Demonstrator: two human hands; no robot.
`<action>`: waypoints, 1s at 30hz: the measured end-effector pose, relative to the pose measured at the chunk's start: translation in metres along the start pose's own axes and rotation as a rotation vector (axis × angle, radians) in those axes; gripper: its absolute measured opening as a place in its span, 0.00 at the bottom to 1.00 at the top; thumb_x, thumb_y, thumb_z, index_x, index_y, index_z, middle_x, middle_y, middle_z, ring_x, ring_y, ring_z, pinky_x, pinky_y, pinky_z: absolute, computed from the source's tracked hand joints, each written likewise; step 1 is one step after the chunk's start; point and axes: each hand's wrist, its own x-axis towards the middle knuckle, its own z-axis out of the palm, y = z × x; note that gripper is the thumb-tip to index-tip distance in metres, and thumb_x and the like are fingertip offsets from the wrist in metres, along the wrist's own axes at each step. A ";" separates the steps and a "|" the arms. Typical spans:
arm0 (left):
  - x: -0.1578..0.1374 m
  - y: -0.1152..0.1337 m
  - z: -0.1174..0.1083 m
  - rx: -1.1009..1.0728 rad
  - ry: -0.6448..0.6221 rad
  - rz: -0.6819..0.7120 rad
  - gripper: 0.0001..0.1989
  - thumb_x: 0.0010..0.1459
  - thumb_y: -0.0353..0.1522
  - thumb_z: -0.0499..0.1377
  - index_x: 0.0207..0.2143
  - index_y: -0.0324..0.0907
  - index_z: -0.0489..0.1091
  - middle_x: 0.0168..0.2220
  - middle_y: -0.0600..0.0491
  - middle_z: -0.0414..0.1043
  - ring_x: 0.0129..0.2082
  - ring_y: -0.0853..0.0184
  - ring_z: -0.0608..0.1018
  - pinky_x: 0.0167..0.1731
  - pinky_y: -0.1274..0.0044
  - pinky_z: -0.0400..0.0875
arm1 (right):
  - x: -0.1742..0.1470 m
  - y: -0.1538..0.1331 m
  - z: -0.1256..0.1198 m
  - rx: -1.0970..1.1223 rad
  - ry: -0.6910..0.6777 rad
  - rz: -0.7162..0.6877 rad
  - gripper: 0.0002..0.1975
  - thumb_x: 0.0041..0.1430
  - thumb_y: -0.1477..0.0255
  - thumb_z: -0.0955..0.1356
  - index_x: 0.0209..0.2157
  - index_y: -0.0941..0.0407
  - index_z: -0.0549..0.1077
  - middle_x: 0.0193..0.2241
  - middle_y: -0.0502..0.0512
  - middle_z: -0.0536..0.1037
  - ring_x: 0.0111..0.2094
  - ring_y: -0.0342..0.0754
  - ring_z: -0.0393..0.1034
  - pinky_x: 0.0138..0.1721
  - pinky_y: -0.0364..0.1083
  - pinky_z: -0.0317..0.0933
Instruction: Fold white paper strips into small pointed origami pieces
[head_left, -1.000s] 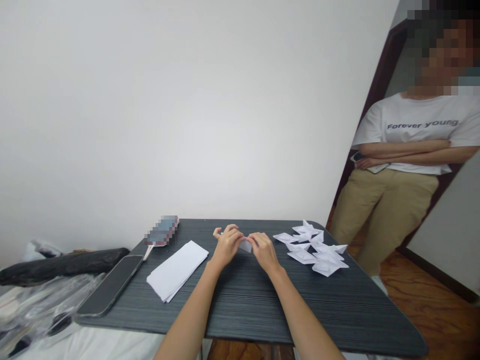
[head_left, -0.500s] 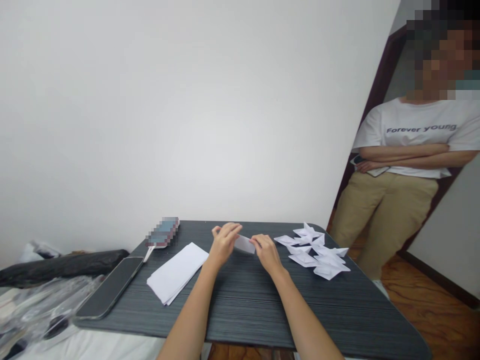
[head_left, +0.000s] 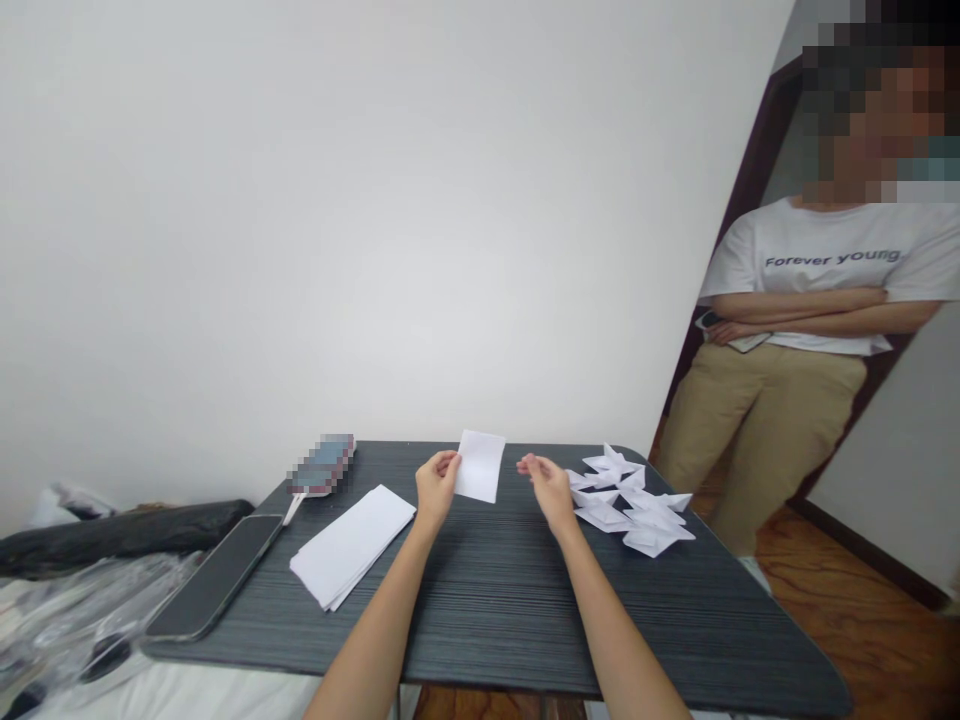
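My left hand (head_left: 437, 487) pinches a white sheet of paper (head_left: 481, 466) by its left edge, holding it upright above the table. The sheet looks like a small rectangle with its flat face towards me. To its right, my right hand (head_left: 551, 488) is apart from the paper, fingers curled and pressed together with nothing visible in them. Several folded white paper boats (head_left: 652, 520) lie just right of that hand. Left of my left hand is a stack of white paper sheets (head_left: 352, 545), slightly fanned.
A large dark phone (head_left: 217, 575) lies along the left edge of the dark table (head_left: 495, 600). Behind it is a blurred-out device (head_left: 322, 468). Plastic-wrapped items (head_left: 82, 610) lie beyond the left edge. A person (head_left: 810, 290) stands at the right with folded arms.
The paper has turned from a thin, slanted strip to an upright face. My right hand has let go of it and moved right; my left hand still holds it.
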 end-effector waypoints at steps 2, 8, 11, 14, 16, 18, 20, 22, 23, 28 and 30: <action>-0.001 -0.001 0.004 -0.091 -0.033 -0.048 0.12 0.46 0.36 0.55 0.29 0.35 0.68 0.26 0.49 0.71 0.27 0.68 0.73 0.25 0.80 0.65 | -0.003 0.002 0.009 0.092 -0.229 0.074 0.19 0.44 0.58 0.64 0.30 0.60 0.71 0.26 0.58 0.75 0.26 0.49 0.69 0.25 0.44 0.60; -0.006 0.003 0.005 -0.198 -0.245 -0.104 0.13 0.45 0.37 0.56 0.27 0.34 0.68 0.19 0.53 0.69 0.18 0.73 0.69 0.16 0.83 0.61 | -0.008 0.006 0.013 0.171 -0.292 0.061 0.15 0.42 0.61 0.66 0.23 0.61 0.73 0.18 0.53 0.74 0.18 0.44 0.65 0.21 0.42 0.57; -0.005 0.008 0.002 -0.288 -0.299 -0.157 0.14 0.44 0.37 0.57 0.28 0.34 0.68 0.20 0.52 0.70 0.18 0.72 0.70 0.18 0.81 0.64 | -0.007 0.005 0.008 0.253 -0.289 0.105 0.14 0.41 0.63 0.67 0.26 0.60 0.73 0.18 0.52 0.74 0.19 0.44 0.65 0.20 0.42 0.57; -0.005 0.012 0.001 -0.387 -0.304 -0.223 0.14 0.42 0.35 0.59 0.30 0.34 0.69 0.22 0.51 0.71 0.20 0.71 0.71 0.21 0.79 0.66 | -0.007 0.001 0.006 0.383 -0.279 0.162 0.14 0.39 0.67 0.69 0.30 0.59 0.72 0.20 0.52 0.75 0.22 0.44 0.67 0.23 0.42 0.59; -0.005 0.012 0.002 -0.456 -0.310 -0.270 0.14 0.41 0.34 0.60 0.32 0.34 0.69 0.21 0.52 0.70 0.19 0.71 0.70 0.21 0.79 0.66 | -0.008 -0.003 0.005 0.472 -0.273 0.191 0.13 0.38 0.69 0.69 0.30 0.58 0.72 0.21 0.52 0.75 0.22 0.44 0.67 0.25 0.43 0.60; -0.006 0.013 0.003 -0.517 -0.325 -0.304 0.13 0.41 0.33 0.60 0.31 0.33 0.70 0.19 0.52 0.70 0.18 0.72 0.70 0.20 0.80 0.66 | -0.010 -0.007 0.004 0.541 -0.293 0.200 0.09 0.39 0.70 0.69 0.27 0.57 0.73 0.21 0.51 0.74 0.22 0.44 0.66 0.23 0.43 0.60; -0.008 0.013 0.004 -0.572 -0.351 -0.315 0.11 0.41 0.31 0.60 0.29 0.33 0.70 0.19 0.52 0.69 0.17 0.73 0.70 0.19 0.81 0.65 | -0.011 -0.011 0.002 0.578 -0.327 0.196 0.06 0.40 0.71 0.68 0.25 0.57 0.73 0.21 0.51 0.74 0.21 0.43 0.65 0.21 0.42 0.60; -0.009 0.014 0.003 -0.618 -0.391 -0.309 0.09 0.41 0.30 0.59 0.27 0.33 0.70 0.19 0.52 0.69 0.17 0.72 0.70 0.18 0.80 0.65 | -0.012 -0.015 0.000 0.592 -0.352 0.187 0.04 0.40 0.72 0.67 0.23 0.57 0.73 0.20 0.50 0.73 0.21 0.43 0.64 0.20 0.42 0.59; -0.009 0.014 0.003 -0.636 -0.411 -0.305 0.09 0.41 0.30 0.59 0.27 0.33 0.70 0.18 0.52 0.69 0.17 0.72 0.70 0.19 0.80 0.65 | -0.013 -0.016 0.000 0.595 -0.354 0.183 0.04 0.41 0.73 0.67 0.22 0.57 0.72 0.20 0.49 0.72 0.21 0.42 0.64 0.20 0.42 0.59; -0.010 0.019 0.001 -0.638 -0.443 -0.297 0.14 0.44 0.33 0.57 0.33 0.32 0.68 0.22 0.50 0.70 0.20 0.68 0.73 0.21 0.77 0.67 | -0.013 -0.014 0.000 0.590 -0.353 0.155 0.02 0.42 0.73 0.66 0.21 0.57 0.71 0.20 0.48 0.71 0.21 0.41 0.63 0.21 0.41 0.58; -0.010 0.020 0.002 -0.601 -0.451 -0.314 0.19 0.45 0.35 0.57 0.39 0.33 0.65 0.23 0.49 0.71 0.20 0.68 0.73 0.20 0.78 0.67 | -0.011 -0.010 0.000 0.564 -0.328 0.129 0.02 0.42 0.74 0.66 0.21 0.57 0.70 0.20 0.48 0.71 0.22 0.41 0.63 0.23 0.40 0.58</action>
